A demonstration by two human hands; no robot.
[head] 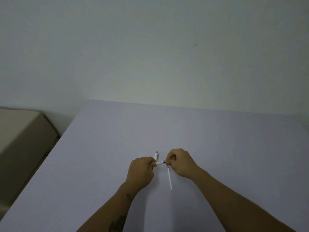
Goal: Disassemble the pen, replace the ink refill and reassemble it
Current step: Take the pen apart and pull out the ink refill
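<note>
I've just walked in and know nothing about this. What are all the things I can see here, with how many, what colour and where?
Table: one, pale lilac, fills the lower view.
Wall: one, pale grey, behind the table.
Box-like object: one, beige, left of the table.
Pen barrel: one, white, held between both hands.
Pen piece: one, white with grey end, on the table just behind the hands.
Ink refill: one, white with dark tip, on the table by the right hand.
Left hand: one, gripping the barrel.
Right hand: one, pinching the barrel's dark end.
</note>
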